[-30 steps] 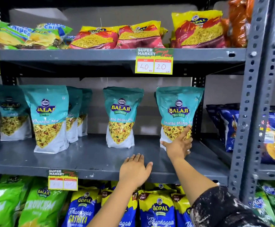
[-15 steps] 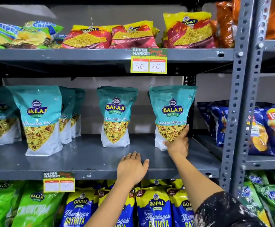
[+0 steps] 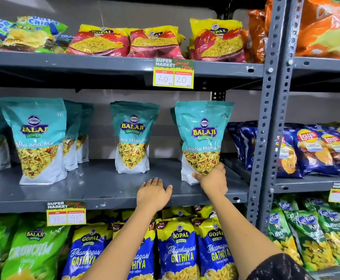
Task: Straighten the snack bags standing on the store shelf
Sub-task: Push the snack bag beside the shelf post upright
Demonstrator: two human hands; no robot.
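Far left of both hands, a teal Balaji bag [image 3: 38, 138] stands near the front of the grey middle shelf [image 3: 96, 190], with more teal bags behind it. A second teal bag [image 3: 133, 136] stands upright just beyond the fingertips of the left hand [image 3: 155, 194]. That hand lies palm down on the shelf's front edge, arm reaching up from below, fingers spread flat and holding nothing. The right hand [image 3: 212, 178] is raised, wrist bent, fingers wrapped around the lower right corner of the rightmost teal bag [image 3: 202, 138]; its base looks slightly tilted, though the hand hides part of it.
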